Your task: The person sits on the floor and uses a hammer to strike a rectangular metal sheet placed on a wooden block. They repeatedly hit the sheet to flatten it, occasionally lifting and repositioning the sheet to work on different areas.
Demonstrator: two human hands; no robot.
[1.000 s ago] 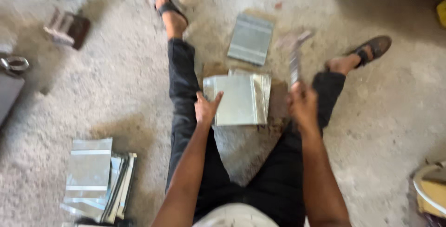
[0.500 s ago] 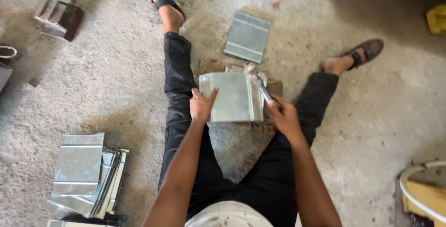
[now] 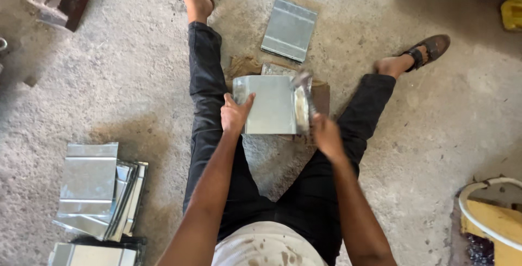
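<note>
At the floor's (image 3: 109, 81) left edge lay a stack of folded metal sheets (image 3: 92, 190), well apart from the work. Between the seated person's spread legs, the left hand (image 3: 235, 115) pressed flat, fingers spread, on the near left corner of a bent metal sheet (image 3: 269, 104) resting on a brown block (image 3: 321, 96). The right hand (image 3: 326, 134) was closed around the handle of a hammer (image 3: 302, 94), its blurred head over the sheet's right edge. Beyond, toward the floor's far edge, a finished sheet (image 3: 289, 29) lay flat. A risk, as I judged it: a blow landing off the edge could make the sheet jump or slide under the palm, and the steadying fingers sat near the sheet's sharp rim.
</note>
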